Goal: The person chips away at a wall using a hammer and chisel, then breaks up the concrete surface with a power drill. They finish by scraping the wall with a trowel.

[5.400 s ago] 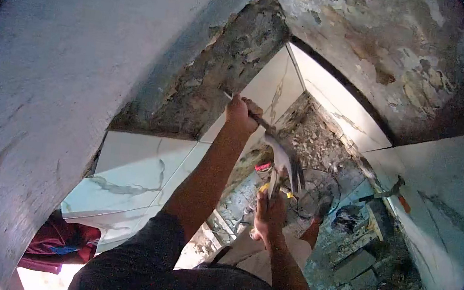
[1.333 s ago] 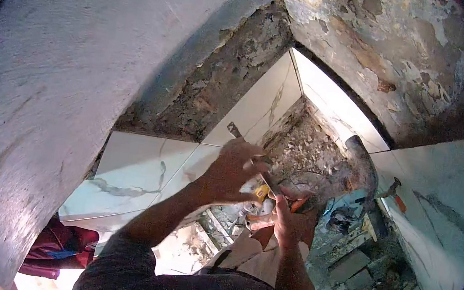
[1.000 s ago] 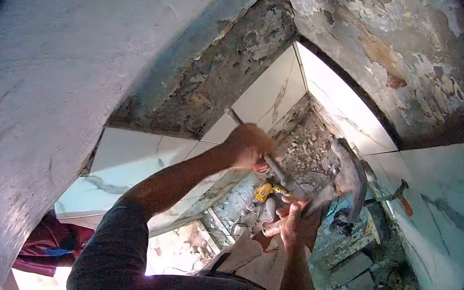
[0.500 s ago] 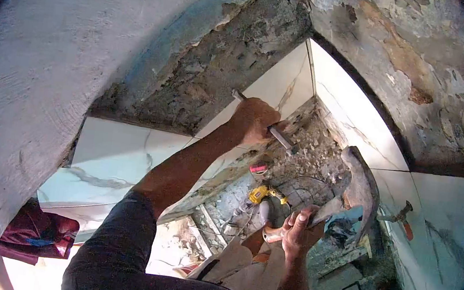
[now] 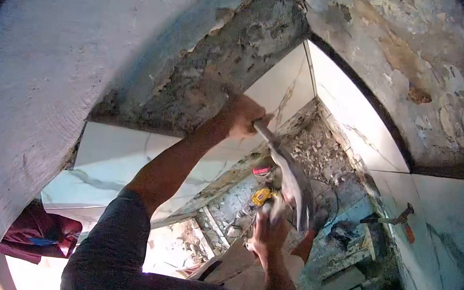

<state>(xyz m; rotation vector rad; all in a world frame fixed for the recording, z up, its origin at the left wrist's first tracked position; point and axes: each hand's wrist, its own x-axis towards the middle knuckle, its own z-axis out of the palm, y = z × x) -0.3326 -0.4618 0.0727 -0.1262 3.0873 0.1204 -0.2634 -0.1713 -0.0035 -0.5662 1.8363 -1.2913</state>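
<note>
My left hand is wrapped around a metal chisel, held at a slant in front of the wall. The chisel's far end, blurred, lies against the rough bare cement just above the white marbled tiles. In my right hand, fingers closed on its handle, is a hammer with a long curved head. Motion smears the hammer, and one end of its head meets the chisel's near end in this view.
Below, rubble covers the floor in the corner. A yellow power tool and a small pink-red object lie there. Another hammer rests at the right wall. Maroon cloth hangs at lower left.
My right hand has swung the hammer left and its head now reaches the chisel. My left hand, with the chisel, has shifted slightly left.
</note>
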